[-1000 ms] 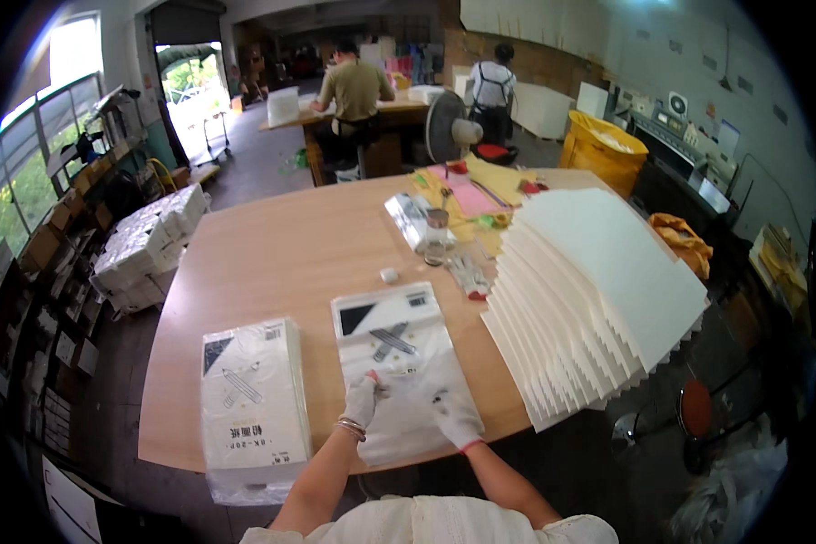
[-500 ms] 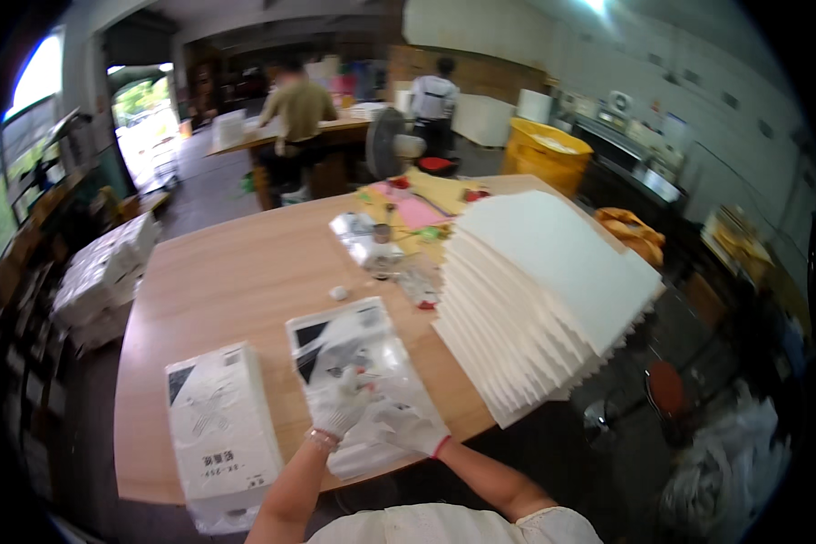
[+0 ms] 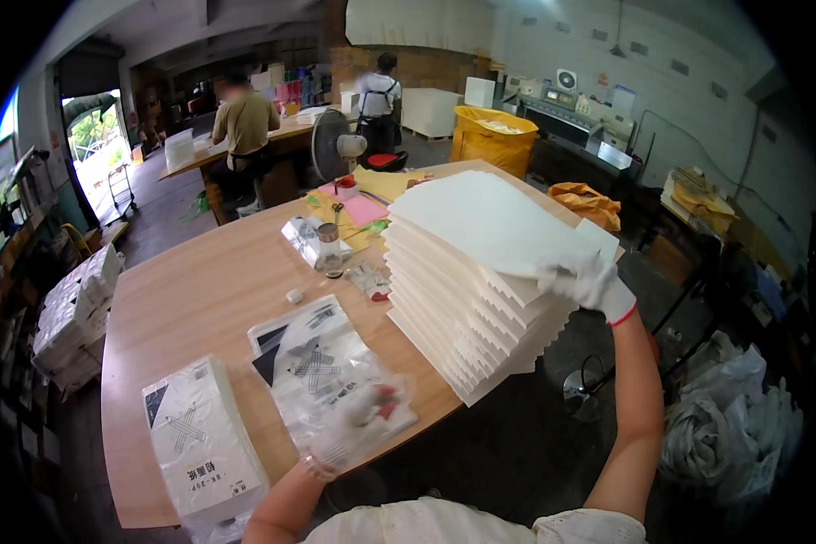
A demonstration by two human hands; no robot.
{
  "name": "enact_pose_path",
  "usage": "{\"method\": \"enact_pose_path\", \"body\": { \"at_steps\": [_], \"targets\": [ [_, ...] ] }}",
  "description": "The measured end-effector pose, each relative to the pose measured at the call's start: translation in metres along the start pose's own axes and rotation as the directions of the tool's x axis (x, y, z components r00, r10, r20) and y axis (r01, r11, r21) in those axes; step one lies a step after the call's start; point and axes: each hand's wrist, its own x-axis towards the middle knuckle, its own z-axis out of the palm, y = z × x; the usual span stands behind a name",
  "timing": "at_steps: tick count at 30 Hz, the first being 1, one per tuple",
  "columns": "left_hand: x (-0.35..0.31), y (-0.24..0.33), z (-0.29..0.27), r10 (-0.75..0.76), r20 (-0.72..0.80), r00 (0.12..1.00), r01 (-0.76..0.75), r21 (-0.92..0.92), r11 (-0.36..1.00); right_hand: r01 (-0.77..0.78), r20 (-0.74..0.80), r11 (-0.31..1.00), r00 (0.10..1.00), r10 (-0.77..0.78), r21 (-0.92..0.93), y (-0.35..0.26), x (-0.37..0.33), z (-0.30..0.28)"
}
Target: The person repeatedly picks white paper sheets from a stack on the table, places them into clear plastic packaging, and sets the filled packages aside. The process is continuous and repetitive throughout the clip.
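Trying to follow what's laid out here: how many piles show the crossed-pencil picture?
2. A thick wrapped pile sits at the near left of the table; a flatter pile lies right of it, at the left hand. Any prints beneath the top ones are hidden.

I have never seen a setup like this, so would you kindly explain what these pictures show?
There is no machine here: a person works with two gloved hands. All the views come from a wide fisheye camera worn on the head, looking down, so straight edges bend near the rim. On the wooden table lie a wrapped pack, flat printed plastic bags, a spare glove and a fanned stack of white sheets. The left hand is at the bags' near end; the right hand is at the stack's right edge. How firmly either grips is hard to tell.
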Motion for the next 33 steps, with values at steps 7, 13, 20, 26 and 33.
{"method": "enact_pose_path", "body": {
  "at_steps": [7,13,20,26,33],
  "targets": [
    [0.067,0.083,0.013,-0.018,0.473,0.881,0.458,-0.862,-0.219,0.523,0.05,0.747,0.831,-0.554,-0.411,-0.127,-0.029,0.017],
    [0.001,0.029,-0.008,-0.357,0.42,0.834,0.55,-0.677,0.489,-0.397,0.064,0.606,0.866,0.495,0.689,-0.057,-0.118,0.058],
    [-0.06,0.007,0.08,0.18,-0.054,0.982,-0.157,0.288,0.945,-0.39,0.038,0.655,0.875,0.483,0.647,-0.164,-0.175,0.227],
    [-0.042,-0.004,0.046,0.146,-0.241,0.959,0.025,0.589,0.808,-0.179,-0.338,0.712,0.785,0.519,0.679,-0.156,-0.173,0.261],
    [0.016,-0.116,-0.023,-0.472,-0.009,0.881,0.394,-0.537,0.746,-0.155,-0.093,0.966,0.98,0.177,0.205,-0.132,-0.203,0.241]
  ]
}}
